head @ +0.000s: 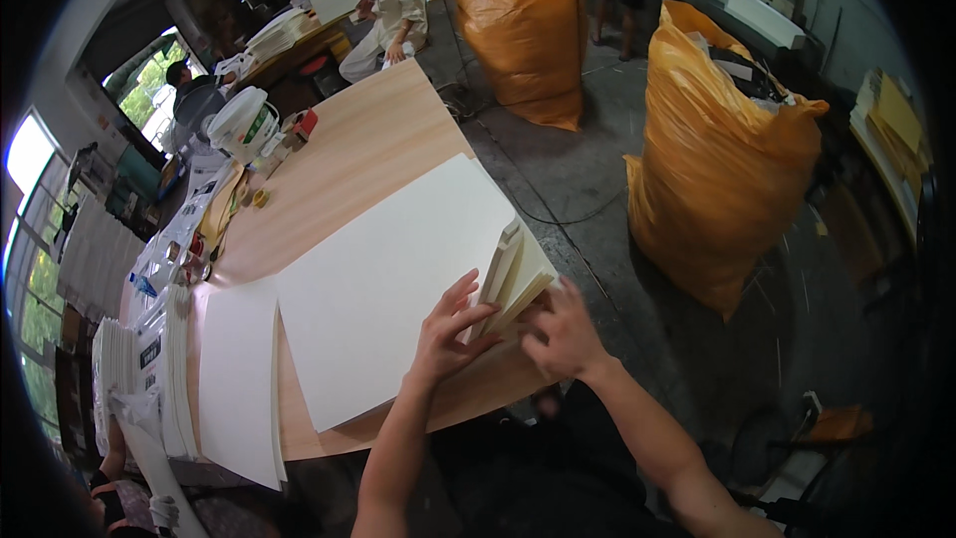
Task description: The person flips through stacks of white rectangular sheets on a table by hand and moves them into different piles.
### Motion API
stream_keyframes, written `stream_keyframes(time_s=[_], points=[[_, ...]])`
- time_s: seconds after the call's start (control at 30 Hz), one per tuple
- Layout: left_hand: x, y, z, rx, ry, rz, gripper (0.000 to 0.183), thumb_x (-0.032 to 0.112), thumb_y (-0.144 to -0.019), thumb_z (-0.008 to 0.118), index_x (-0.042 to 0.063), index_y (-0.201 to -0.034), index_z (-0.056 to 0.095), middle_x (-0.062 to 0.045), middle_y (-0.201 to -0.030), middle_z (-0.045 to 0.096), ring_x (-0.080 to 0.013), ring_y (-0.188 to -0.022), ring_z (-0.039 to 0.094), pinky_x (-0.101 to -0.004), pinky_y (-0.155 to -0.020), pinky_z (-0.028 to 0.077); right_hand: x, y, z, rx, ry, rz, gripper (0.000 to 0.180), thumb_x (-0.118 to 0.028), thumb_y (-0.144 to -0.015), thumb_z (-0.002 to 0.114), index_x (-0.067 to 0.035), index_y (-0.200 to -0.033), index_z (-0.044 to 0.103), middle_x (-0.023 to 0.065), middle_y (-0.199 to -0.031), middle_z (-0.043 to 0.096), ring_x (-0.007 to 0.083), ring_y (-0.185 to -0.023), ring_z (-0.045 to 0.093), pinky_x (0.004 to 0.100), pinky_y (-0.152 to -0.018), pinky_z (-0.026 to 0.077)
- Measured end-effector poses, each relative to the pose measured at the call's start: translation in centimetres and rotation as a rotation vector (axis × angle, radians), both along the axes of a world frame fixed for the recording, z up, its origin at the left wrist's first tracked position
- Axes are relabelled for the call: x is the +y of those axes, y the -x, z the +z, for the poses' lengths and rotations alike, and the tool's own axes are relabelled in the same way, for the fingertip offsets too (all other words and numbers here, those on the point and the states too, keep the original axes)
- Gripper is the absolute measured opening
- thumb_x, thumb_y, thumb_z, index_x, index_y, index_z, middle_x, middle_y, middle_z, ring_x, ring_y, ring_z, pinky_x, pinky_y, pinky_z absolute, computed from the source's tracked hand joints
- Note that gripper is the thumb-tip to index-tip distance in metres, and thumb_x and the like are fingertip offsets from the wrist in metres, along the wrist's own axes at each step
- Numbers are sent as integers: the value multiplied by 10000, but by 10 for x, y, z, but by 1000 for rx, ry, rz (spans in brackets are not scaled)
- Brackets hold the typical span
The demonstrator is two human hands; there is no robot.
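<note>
A bundle of narrow pale strips, paper or card [499, 265], stands fanned at the near right corner of the table. My left hand [452, 329] has its fingers and thumb on the bundle's left side. At the right end of the strips is my right hand [560, 329], slightly blurred, its fingers bent; whether it grips any of them I cannot tell. Under and beyond the bundle lies a large white sheet or stack of sheets [388, 261]. A narrower white stack [239, 381] lies to its left, overhanging the table's near edge.
The wooden table [373, 119] bears a white bucket [243, 123], a roll of yellow tape [261, 198] and stacked white sheets [178, 373] at left. Two orange woven sacks [515, 37] [717, 164] stand on the floor. Several people are nearby, one seated [396, 7] beyond the table.
</note>
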State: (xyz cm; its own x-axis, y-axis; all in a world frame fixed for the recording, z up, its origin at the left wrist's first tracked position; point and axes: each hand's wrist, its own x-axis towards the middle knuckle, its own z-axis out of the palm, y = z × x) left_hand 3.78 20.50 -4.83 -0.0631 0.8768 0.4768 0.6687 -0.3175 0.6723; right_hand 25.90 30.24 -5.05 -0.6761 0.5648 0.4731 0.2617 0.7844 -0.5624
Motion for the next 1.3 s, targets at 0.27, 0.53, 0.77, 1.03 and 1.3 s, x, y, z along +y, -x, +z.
stream_keyframes(time_s=[0.27, 0.53, 0.77, 1.03, 1.3], points=[[-5, -10, 7, 476, -37, 5, 764, 272, -791, 866, 310, -1493, 566, -202, -1646, 366, -387, -1317, 590, -445, -968, 585, -1, -1, -7, -374, 443, 221, 488, -349, -863, 597, -62, -1240, 717, 228, -1441, 582, 422, -1485, 350, 599, -1269, 34], [10, -8, 11, 459, 51, 39, 591, 246, -782, 847, 76, -1311, 648, -114, -1408, 615, -341, -1245, 627, -432, -1006, 564, -8, 4, -15, -145, 103, 71, 427, -298, -856, 650, -48, -1195, 717, 196, -1272, 649, 387, -1334, 496, 560, -1223, 208], [11, -6, 8, 516, -59, 58, 602, 271, -818, 815, 70, -1353, 625, -101, -1376, 632, -308, -1202, 639, -435, -996, 551, 20, -33, -23, 186, 120, -414, 281, -295, -952, 646, -21, -904, 685, 137, -952, 713, 360, -902, 669, 471, -791, 526], [7, -5, -1, 427, -38, 85, 699, 101, -856, 734, 316, -1495, 552, -166, -1604, 442, -351, -1117, 662, -438, -858, 598, 32, -7, 40, -53, 476, -234, 382, -339, -997, 661, -17, -799, 605, 197, -745, 641, 424, -699, 642, 497, -644, 503], [9, -1, 2, 135, -42, 54, 381, 78, -826, 776, 271, -1154, 756, -164, -1554, 503, -368, -1177, 683, -433, -929, 612, 31, 17, 28, 421, 1013, -15, 419, -300, -1017, 686, -41, -737, 512, 48, -625, 555, 136, -571, 585, 326, -545, 480]])
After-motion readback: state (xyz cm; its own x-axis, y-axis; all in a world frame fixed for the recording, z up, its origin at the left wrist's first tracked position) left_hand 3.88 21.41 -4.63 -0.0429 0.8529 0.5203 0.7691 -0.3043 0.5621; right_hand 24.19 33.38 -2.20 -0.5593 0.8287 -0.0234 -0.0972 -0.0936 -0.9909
